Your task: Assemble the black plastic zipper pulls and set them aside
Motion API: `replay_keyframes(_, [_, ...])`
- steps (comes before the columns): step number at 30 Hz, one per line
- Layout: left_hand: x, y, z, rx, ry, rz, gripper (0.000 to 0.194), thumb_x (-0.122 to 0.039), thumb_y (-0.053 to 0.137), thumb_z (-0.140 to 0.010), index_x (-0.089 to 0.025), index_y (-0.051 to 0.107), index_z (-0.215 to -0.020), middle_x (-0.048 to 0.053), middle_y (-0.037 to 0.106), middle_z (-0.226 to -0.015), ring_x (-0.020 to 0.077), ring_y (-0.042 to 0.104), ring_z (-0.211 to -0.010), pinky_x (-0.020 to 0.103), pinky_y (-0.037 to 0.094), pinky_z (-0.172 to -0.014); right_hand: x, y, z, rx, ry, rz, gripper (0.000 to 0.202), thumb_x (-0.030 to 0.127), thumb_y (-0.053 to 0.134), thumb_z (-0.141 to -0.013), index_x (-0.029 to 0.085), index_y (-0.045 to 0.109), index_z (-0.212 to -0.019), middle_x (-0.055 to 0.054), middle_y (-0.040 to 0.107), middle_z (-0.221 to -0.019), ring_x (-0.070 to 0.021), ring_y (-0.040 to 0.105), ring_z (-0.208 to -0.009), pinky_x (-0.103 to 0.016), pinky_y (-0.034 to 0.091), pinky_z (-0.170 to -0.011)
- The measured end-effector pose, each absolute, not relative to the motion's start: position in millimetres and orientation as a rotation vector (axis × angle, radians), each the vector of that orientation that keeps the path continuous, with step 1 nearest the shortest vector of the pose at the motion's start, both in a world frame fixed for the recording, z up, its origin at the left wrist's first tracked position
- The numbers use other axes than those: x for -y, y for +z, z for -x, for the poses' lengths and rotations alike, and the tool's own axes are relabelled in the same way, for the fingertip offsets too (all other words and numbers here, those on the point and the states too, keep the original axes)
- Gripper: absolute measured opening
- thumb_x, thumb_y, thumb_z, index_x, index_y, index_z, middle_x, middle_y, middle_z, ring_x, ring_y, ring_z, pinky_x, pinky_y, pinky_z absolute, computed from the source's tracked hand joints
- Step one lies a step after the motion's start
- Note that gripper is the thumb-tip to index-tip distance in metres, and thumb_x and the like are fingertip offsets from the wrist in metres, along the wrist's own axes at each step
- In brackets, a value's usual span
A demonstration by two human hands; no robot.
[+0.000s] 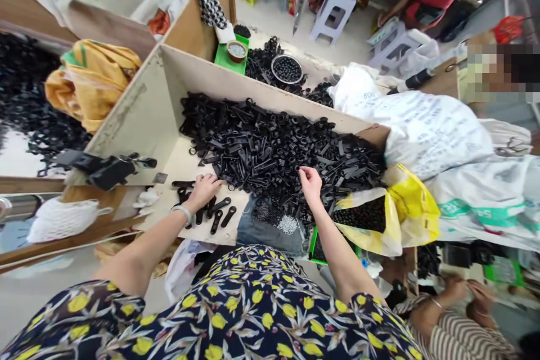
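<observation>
My left hand [205, 190] reaches over the left part of the bench, palm down, fingers apart and slightly bent. Its fingertips are at the near edge of a big heap of black plastic parts [253, 146]. Under and beside it lie several long black pieces with a ring at one end [216, 221]; what is under the palm is hidden. My right hand [311, 183] is closed in a pinch at the heap's front right, with a small black ring-shaped part [298, 169] at its fingertips. Small pale metal pieces [288, 224] lie on a dark blue cloth [253, 233] between my forearms.
Low boards [270, 87] wall the bench at back and left; a black clamp-like device [112, 171] sits on the left wall. A yellow-white bag [394, 225] of small black parts stands right, near white sacks [434, 129]. A co-worker's hands [468, 295] are at lower right.
</observation>
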State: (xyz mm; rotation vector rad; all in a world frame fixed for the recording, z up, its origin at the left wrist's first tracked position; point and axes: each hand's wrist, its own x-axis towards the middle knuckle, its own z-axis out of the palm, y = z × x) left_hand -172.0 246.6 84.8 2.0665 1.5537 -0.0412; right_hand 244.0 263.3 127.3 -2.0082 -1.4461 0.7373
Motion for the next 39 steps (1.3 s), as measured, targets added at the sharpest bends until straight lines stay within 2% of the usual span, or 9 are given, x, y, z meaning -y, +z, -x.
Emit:
replay_keyframes(3, [-253.6, 100.3, 175.0, -1.585, 0.02, -2.035, 0.025, -0.029, 0.054, -0.097, -0.02, 0.073, -0.11, 0.016, 0.07, -0.119, 0.0326, 0.05, -0.123, 0.048, 0.027, -0.109, -280.6, 127.5, -234.9, 1.637, 0.687, 2.017, 0.036, 0.041, 0.056, -0.1, 0.018, 0.072, -0.122, -0.009, 0.068, -0.111, -0.0175, 0.062, -0.087, -0.03, 0.049, -0.085])
replay_keyframes(7, [-261.3, 136.5, 156.8, -1.623, 0.611, -1.348, 0.021, -0.036, 0.069, -0.089, -0.02, 0.074, -0.102, 0.013, 0.072, -0.12, 0.0314, 0.053, -0.127, 0.044, 0.032, -0.111, -300.7, 126.6, -221.8, 1.841, 0.624, 2.042, 0.034, 0.029, 0.058, -0.1, 0.023, 0.068, -0.132, -0.011, 0.065, -0.119, -0.0215, 0.061, -0.097, -0.03, 0.044, -0.08])
replay_keyframes(11, [-257.5, 167.0, 109.7, -1.484, 0.871, -0.816, 0.043, -0.056, 0.068, -0.09, -0.017, 0.068, -0.109, 0.008, 0.071, -0.096, 0.0221, 0.068, -0.089, 0.036, 0.052, -0.088, -312.6, 129.5, -223.0, 1.945, 0.581, 2.047, 0.025, 0.029, 0.056, -0.102, 0.019, 0.071, -0.121, -0.016, 0.063, -0.122, -0.0254, 0.058, -0.105, -0.032, 0.043, -0.082])
replay_keyframes(14, [-247.0, 182.0, 69.6, -1.389, 0.855, -0.666, 0.055, -0.067, 0.06, -0.094, -0.015, 0.066, -0.112, 0.005, 0.067, -0.084, 0.0149, 0.063, -0.063, 0.031, 0.054, -0.066, -317.0, 136.3, -227.3, 1.98, 0.593, 2.008, 0.024, 0.027, 0.057, -0.101, 0.017, 0.071, -0.118, -0.017, 0.064, -0.12, -0.026, 0.058, -0.105, -0.034, 0.045, -0.086])
replay_keyframes(17, [-237.0, 199.0, 42.0, -1.174, 0.771, -0.374, 0.05, -0.06, 0.054, -0.1, -0.013, 0.068, -0.112, 0.005, 0.064, -0.078, 0.0116, 0.057, -0.054, 0.025, 0.049, -0.054, -311.3, 152.1, -222.7, 1.975, 0.641, 1.955, 0.034, 0.031, 0.058, -0.1, 0.015, 0.067, -0.129, -0.014, 0.065, -0.115, -0.0219, 0.061, -0.092, -0.035, 0.049, -0.087])
replay_keyframes(20, [-228.9, 220.0, 32.2, -0.938, 0.696, -0.109, 0.037, -0.043, 0.055, -0.103, -0.012, 0.07, -0.115, 0.007, 0.068, -0.083, 0.0116, 0.061, -0.061, 0.023, 0.049, -0.056, -285.7, 182.1, -203.8, 1.827, 0.861, 1.702, 0.043, 0.039, 0.059, -0.101, 0.016, 0.065, -0.136, -0.008, 0.064, -0.108, -0.0166, 0.062, -0.082, -0.033, 0.055, -0.081])
replay_keyframes(24, [-217.7, 244.5, 32.3, -0.893, 0.756, -0.217, 0.03, -0.038, 0.07, -0.094, -0.011, 0.072, -0.108, 0.008, 0.072, -0.09, 0.0132, 0.065, -0.071, 0.024, 0.049, -0.063, -234.5, 229.2, -169.4, 1.706, 1.136, 1.26, 0.036, 0.041, 0.068, -0.098, 0.027, 0.071, -0.131, -0.004, 0.063, -0.11, -0.0154, 0.065, -0.09, -0.031, 0.057, -0.082])
replay_keyframes(28, [-206.6, 259.4, 31.1, -0.879, 0.796, -0.327, 0.04, -0.049, 0.08, -0.084, -0.011, 0.07, -0.092, 0.004, 0.069, -0.081, 0.0117, 0.061, -0.066, 0.024, 0.046, -0.062, -204.1, 252.9, -151.0, 1.751, 1.01, 1.242, 0.03, 0.036, 0.071, -0.097, 0.028, 0.075, -0.126, -0.005, 0.064, -0.108, -0.0133, 0.064, -0.078, -0.031, 0.059, -0.074])
replay_keyframes(39, [-175.2, 283.2, 33.7, -1.116, 0.675, -0.963, 0.036, -0.05, 0.051, -0.102, -0.017, 0.058, -0.113, -0.004, 0.055, -0.07, 0.0131, 0.054, -0.064, 0.027, 0.042, -0.064, -176.3, 261.0, -150.7, 1.961, 0.712, 1.155, 0.033, 0.024, 0.068, -0.099, 0.029, 0.074, -0.131, -0.007, 0.07, -0.102, -0.0172, 0.07, -0.085, -0.031, 0.062, -0.075])
